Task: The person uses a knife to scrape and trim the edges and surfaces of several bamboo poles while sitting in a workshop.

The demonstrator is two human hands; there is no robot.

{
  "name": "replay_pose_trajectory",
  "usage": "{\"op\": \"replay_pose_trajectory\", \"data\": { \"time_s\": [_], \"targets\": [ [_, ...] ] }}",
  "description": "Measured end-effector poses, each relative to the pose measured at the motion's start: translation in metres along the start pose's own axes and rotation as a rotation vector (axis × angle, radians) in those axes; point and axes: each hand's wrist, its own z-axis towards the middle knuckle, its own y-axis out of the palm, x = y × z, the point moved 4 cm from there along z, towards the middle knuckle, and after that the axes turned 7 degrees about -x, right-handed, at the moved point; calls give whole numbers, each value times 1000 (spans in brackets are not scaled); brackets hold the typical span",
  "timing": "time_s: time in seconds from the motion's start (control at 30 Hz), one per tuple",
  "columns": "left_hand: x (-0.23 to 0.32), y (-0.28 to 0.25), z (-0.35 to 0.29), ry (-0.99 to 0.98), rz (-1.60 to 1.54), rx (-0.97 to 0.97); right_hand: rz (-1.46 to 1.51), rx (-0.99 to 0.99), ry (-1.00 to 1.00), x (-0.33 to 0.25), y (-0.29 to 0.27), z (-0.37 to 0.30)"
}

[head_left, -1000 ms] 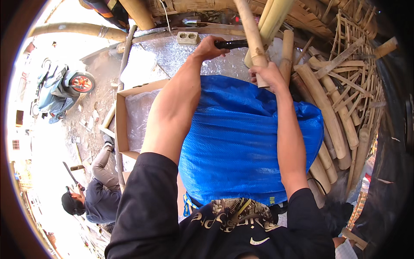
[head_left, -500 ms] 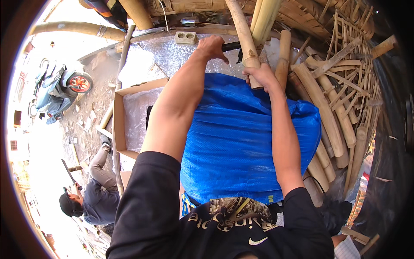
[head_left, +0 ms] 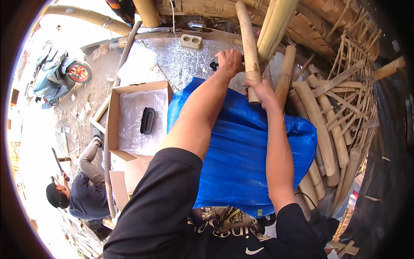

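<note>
The bamboo pole (head_left: 248,41) stretches away beyond your right hand (head_left: 263,93), its near end at your grip. It looks stiff and probably fairly light, though its smooth skin may slip, so a full wrap near that end seems sound. Your right fingers close around it; your left hand (head_left: 230,61), just beside, curls around a black handle (head_left: 213,66).

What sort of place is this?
Perhaps a bamboo workshop: thick tan bamboo lengths lie heaped at right, tan woven panelling lines the back, and the right hand grips a round, pale bamboo pole.
</note>
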Motion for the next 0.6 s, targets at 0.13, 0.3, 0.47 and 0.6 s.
{"op": "replay_pose_trajectory", "data": {
  "time_s": [0.13,0.3,0.47,0.6],
  "targets": [
    [2,13,9,8,-78,-19,-22,-21,-7,-2,3,2],
    [0,14,14,-32,-112,-6,-31,-14,3,1,4,5],
    [8,7,2,44,-144,-26,-2,-2,-1,2,-5,3],
    [2,-3,9,83,-167,-37,-2,-29,-6,8,-9,9]
  ]
}}
